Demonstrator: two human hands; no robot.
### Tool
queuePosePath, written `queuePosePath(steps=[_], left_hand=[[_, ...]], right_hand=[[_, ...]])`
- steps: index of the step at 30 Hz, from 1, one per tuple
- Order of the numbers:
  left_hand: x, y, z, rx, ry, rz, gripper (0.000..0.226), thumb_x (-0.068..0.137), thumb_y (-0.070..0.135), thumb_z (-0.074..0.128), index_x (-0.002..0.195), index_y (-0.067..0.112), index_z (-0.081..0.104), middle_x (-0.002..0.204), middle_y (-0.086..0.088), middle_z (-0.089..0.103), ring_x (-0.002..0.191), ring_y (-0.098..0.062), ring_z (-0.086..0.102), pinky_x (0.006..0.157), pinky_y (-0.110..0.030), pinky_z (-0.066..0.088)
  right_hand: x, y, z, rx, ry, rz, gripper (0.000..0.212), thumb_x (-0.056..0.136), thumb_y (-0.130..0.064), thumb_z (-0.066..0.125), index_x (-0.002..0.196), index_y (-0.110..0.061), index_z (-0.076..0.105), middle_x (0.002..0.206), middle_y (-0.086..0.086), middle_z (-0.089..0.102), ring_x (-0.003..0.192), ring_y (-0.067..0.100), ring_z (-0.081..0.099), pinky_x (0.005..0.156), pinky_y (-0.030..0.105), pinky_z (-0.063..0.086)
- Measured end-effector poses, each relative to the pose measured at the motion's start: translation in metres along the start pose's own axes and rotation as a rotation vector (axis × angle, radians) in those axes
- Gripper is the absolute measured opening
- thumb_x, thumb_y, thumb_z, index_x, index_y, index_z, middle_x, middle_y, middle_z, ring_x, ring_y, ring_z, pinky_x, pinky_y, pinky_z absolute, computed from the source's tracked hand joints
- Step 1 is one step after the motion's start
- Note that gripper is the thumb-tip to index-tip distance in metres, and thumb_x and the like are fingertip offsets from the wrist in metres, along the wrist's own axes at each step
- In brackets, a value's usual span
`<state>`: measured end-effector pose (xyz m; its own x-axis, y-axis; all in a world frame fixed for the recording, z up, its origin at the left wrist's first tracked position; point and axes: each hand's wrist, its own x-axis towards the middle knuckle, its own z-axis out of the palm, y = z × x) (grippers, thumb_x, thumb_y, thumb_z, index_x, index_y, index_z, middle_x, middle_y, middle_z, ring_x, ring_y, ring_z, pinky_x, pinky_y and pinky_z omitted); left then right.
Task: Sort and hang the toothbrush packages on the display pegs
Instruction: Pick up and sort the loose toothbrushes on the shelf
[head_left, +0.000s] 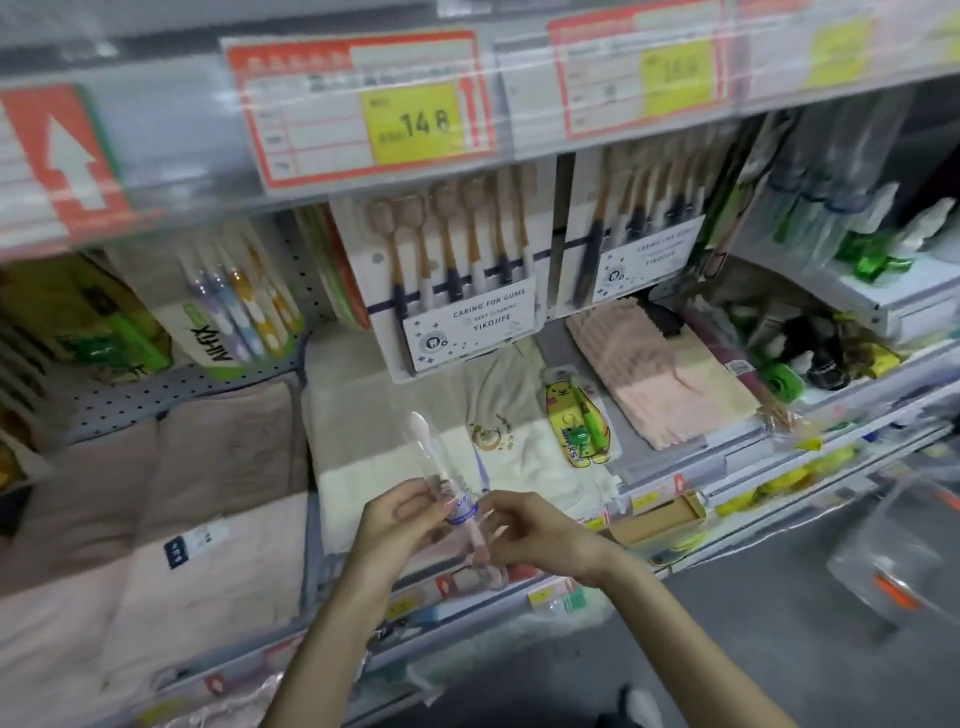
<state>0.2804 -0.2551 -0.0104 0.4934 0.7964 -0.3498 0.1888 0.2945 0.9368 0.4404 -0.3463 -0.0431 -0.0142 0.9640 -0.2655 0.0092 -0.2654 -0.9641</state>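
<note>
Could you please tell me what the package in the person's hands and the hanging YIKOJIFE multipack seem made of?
The held package looks like clear, glossy thin plastic: the folded cloth behind shows through it and it catches highlights. The YIKOJIFE multipack seems matte white card, flat and printed; whether a clear front covers the brushes is lost to blur.

Single view, worn on the head. We look forward and down at a shop shelf (737, 457), standing close in front. The wide lens bows the shelf edges; a price tag (415, 119) looms large at the top. Left hand (400, 519) and right hand (540, 535) meet low centre, forearms entering from the bottom edge. Floor (753, 649) shows lower right.
</note>
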Motion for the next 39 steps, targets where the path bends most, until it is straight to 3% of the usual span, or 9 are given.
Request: queuePosePath(steps=[3,6,9,13,18,22,26,29,39], left_hand=[[0.005,0.0,0.042,-0.02,0.05,0.041,0.015,0.084,0.004,0.068,0.096,0.011,0.07,0.089,0.001,0.076,0.087,-0.014,0.071,0.073,-0.023,0.055],[0.01,0.007,0.093,-0.079,0.091,0.092,0.017,0.084,0.001,0.067,0.099,0.009,0.069,0.094,-0.006,0.076,0.089,-0.018,0.07,0.073,-0.022,0.056],[0.011,0.014,0.152,-0.117,0.114,0.149,0.02,0.084,-0.003,0.065,0.091,0.016,0.068,0.081,0.007,0.076,0.078,-0.005,0.069,0.066,-0.014,0.052],[0.012,0.027,0.219,-0.133,0.111,0.219,0.024,0.081,-0.009,0.065,0.092,0.012,0.068,0.08,0.008,0.075,0.077,0.0,0.069,0.066,-0.011,0.05],[0.01,0.052,0.277,-0.143,0.064,0.308,0.032,0.077,-0.013,0.068,0.086,0.018,0.068,0.075,0.013,0.074,0.073,0.002,0.068,0.065,-0.01,0.05],[0.01,0.08,0.305,-0.136,-0.051,0.402,0.035,0.075,-0.009,0.071,0.084,0.024,0.065,0.072,0.02,0.072,0.071,0.007,0.066,0.064,-0.007,0.048],[0.016,0.11,0.326,-0.108,-0.131,0.5,0.036,0.073,-0.007,0.073,0.085,0.026,0.065,0.074,0.022,0.072,0.075,0.007,0.067,0.068,-0.007,0.048],[0.017,0.121,0.346,-0.124,-0.147,0.583,0.037,0.074,-0.006,0.073,0.091,0.026,0.066,0.079,0.021,0.073,0.08,0.004,0.068,0.071,-0.009,0.049],[0.043,0.132,0.399,-0.084,-0.103,0.694,0.045,0.077,-0.003,0.073,0.096,0.037,0.064,0.092,0.019,0.073,0.091,-0.001,0.068,0.083,-0.019,0.054]], right_hand=[[-0.008,0.003,-0.039,-0.078,-0.043,-0.012,0.029,0.081,0.008,0.067,0.098,-0.014,0.058,0.087,0.003,0.063,0.064,0.009,0.063,0.06,0.02,0.047],[-0.022,0.001,-0.084,-0.131,-0.035,-0.036,0.03,0.083,0.013,0.064,0.096,-0.013,0.055,0.079,-0.005,0.061,0.059,0.002,0.062,0.058,0.018,0.045],[-0.049,-0.006,-0.131,-0.145,-0.035,-0.073,0.021,0.085,0.005,0.067,0.099,-0.008,0.057,0.079,-0.008,0.066,0.066,0.003,0.065,0.061,0.018,0.047],[-0.089,-0.009,-0.182,-0.127,0.039,-0.1,0.028,0.09,0.01,0.057,0.084,-0.017,0.053,0.059,-0.02,0.059,0.056,-0.007,0.053,0.059,0.009,0.039],[-0.125,-0.003,-0.221,-0.003,0.138,-0.12,0.018,0.089,0.003,0.062,0.089,-0.014,0.057,0.067,-0.009,0.067,0.068,0.01,0.063,0.075,0.041,0.053],[-0.14,-0.018,-0.241,0.04,0.274,-0.227,0.023,0.079,0.006,0.071,0.089,-0.013,0.064,0.073,-0.007,0.069,0.074,0.009,0.065,0.074,0.03,0.058],[-0.147,-0.025,-0.258,0.144,0.447,-0.307,0.032,0.074,-0.007,0.074,0.105,-0.006,0.069,0.09,0.003,0.073,0.09,0.024,0.069,0.081,0.041,0.059],[-0.152,-0.031,-0.272,0.156,0.528,-0.336,0.038,0.079,-0.005,0.07,0.117,-0.004,0.065,0.098,0.006,0.075,0.094,0.025,0.071,0.077,0.037,0.059],[-0.157,-0.055,-0.323,0.164,0.56,-0.504,0.037,0.078,-0.018,0.063,0.115,-0.017,0.066,0.093,0.0,0.075,0.084,0.014,0.07,0.065,0.025,0.055]])
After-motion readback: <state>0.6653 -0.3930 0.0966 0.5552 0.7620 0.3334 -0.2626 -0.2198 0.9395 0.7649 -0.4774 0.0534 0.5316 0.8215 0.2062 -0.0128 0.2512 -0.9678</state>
